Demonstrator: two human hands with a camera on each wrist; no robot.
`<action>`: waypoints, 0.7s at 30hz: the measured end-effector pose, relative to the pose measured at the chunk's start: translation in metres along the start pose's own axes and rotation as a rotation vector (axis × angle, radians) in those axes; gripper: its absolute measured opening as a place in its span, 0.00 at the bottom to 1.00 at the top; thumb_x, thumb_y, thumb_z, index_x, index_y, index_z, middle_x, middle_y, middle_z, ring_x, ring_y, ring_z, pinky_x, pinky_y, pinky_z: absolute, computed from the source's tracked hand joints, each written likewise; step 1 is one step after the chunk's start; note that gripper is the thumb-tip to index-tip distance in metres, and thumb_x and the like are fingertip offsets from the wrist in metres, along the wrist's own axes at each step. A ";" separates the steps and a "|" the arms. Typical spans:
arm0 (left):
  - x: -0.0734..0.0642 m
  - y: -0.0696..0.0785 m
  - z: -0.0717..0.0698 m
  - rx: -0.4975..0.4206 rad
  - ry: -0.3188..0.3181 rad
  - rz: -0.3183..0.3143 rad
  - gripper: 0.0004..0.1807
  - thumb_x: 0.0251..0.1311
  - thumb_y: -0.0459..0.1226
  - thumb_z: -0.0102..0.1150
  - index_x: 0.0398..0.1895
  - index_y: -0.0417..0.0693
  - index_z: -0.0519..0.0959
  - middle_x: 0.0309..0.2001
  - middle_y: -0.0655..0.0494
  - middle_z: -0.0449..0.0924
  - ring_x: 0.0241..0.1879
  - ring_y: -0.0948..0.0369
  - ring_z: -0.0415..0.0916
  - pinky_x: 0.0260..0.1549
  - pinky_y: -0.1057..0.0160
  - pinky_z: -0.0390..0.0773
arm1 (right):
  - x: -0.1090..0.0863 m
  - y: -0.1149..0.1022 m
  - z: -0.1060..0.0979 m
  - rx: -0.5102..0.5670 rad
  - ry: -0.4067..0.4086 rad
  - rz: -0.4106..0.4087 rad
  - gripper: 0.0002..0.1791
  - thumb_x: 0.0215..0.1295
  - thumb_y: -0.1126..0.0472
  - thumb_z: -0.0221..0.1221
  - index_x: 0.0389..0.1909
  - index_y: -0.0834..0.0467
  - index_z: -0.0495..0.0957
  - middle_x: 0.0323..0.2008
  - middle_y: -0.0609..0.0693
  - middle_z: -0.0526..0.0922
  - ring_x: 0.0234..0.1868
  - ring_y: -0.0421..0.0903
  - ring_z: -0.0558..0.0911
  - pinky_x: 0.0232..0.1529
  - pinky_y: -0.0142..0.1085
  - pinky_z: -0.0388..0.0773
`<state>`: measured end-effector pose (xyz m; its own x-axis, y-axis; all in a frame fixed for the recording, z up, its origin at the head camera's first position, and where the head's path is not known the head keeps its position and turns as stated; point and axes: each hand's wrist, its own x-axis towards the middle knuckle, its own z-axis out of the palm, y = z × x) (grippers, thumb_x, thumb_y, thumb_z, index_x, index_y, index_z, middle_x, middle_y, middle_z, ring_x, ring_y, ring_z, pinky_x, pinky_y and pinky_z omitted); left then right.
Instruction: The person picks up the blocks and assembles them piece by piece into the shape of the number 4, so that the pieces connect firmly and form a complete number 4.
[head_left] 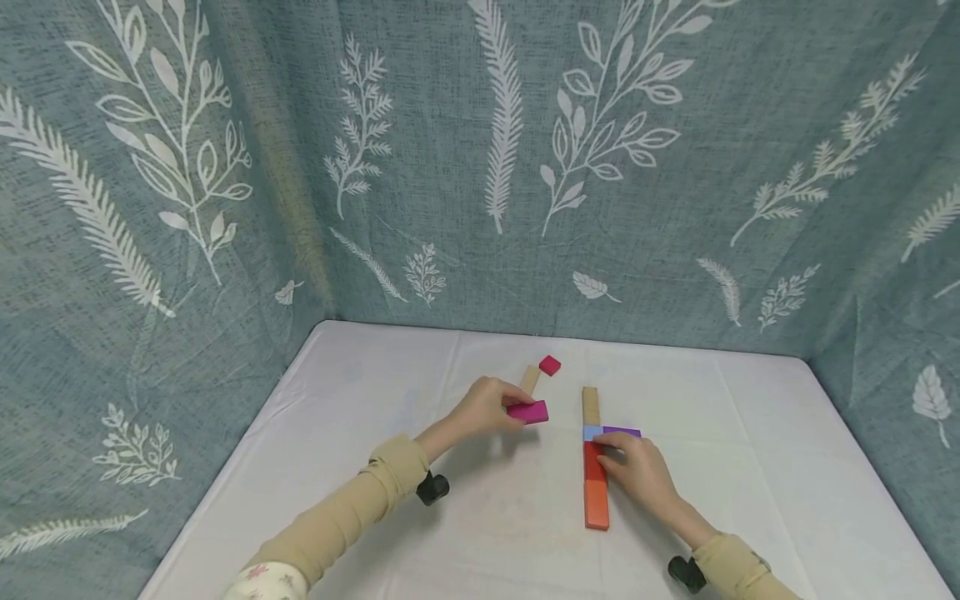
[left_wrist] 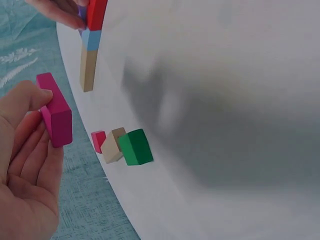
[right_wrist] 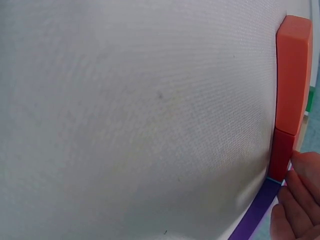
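Note:
My left hand (head_left: 487,406) pinches a magenta block (head_left: 528,412) between thumb and fingers, raised above the white table. My right hand (head_left: 640,468) touches a row of flat blocks, its fingertips over the light blue block (head_left: 592,433) and the upper part of the red block (head_left: 594,461). An orange block (head_left: 597,505) continues the row at the near end, and a natural wood block (head_left: 591,406) forms the far end. From the light blue block a purple block (head_left: 622,432) points sideways to the right, partly behind the right fingers.
Beyond the left hand lie a wood block (head_left: 530,380) and a small crimson block (head_left: 550,365). In the left wrist view a green block (left_wrist: 135,147) sits beside them. A patterned teal cloth (head_left: 450,167) hangs behind the white table (head_left: 712,400).

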<state>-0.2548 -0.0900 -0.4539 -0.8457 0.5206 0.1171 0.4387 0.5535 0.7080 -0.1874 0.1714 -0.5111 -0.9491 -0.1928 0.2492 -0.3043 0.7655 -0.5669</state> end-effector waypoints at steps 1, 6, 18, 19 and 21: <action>0.002 0.001 0.001 -0.001 -0.009 0.002 0.16 0.45 0.30 0.69 0.42 0.43 0.85 0.41 0.50 0.86 0.39 0.59 0.83 0.42 0.65 0.80 | 0.000 0.000 0.000 -0.001 0.000 -0.002 0.16 0.50 0.71 0.67 0.43 0.63 0.83 0.42 0.56 0.86 0.46 0.53 0.83 0.47 0.47 0.80; 0.009 0.004 0.005 0.049 -0.057 0.033 0.17 0.47 0.33 0.70 0.44 0.45 0.85 0.42 0.53 0.86 0.41 0.60 0.82 0.44 0.67 0.79 | 0.000 0.001 0.000 -0.005 0.006 -0.014 0.16 0.50 0.70 0.67 0.43 0.63 0.83 0.42 0.56 0.86 0.46 0.53 0.83 0.47 0.47 0.80; 0.024 0.014 0.012 0.122 -0.141 0.062 0.16 0.49 0.34 0.70 0.44 0.46 0.85 0.41 0.55 0.86 0.40 0.63 0.79 0.41 0.70 0.77 | 0.001 0.002 0.000 -0.012 -0.015 -0.002 0.17 0.51 0.70 0.67 0.44 0.62 0.83 0.43 0.56 0.86 0.47 0.53 0.83 0.48 0.46 0.80; 0.025 0.014 0.012 0.127 -0.148 0.061 0.16 0.49 0.34 0.69 0.44 0.46 0.85 0.41 0.55 0.86 0.41 0.63 0.79 0.41 0.71 0.77 | 0.001 0.002 -0.001 -0.013 -0.015 -0.002 0.17 0.51 0.70 0.67 0.44 0.62 0.83 0.43 0.56 0.86 0.47 0.53 0.83 0.48 0.46 0.80; 0.027 0.016 0.013 0.138 -0.159 0.061 0.16 0.50 0.34 0.69 0.45 0.47 0.84 0.42 0.56 0.86 0.41 0.63 0.79 0.41 0.71 0.76 | 0.002 0.002 -0.001 -0.014 -0.015 0.001 0.17 0.51 0.70 0.67 0.44 0.62 0.83 0.43 0.56 0.86 0.47 0.53 0.83 0.48 0.46 0.79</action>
<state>-0.2663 -0.0586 -0.4485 -0.7625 0.6459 0.0383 0.5347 0.5957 0.5993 -0.1894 0.1730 -0.5111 -0.9505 -0.2015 0.2365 -0.3025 0.7739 -0.5564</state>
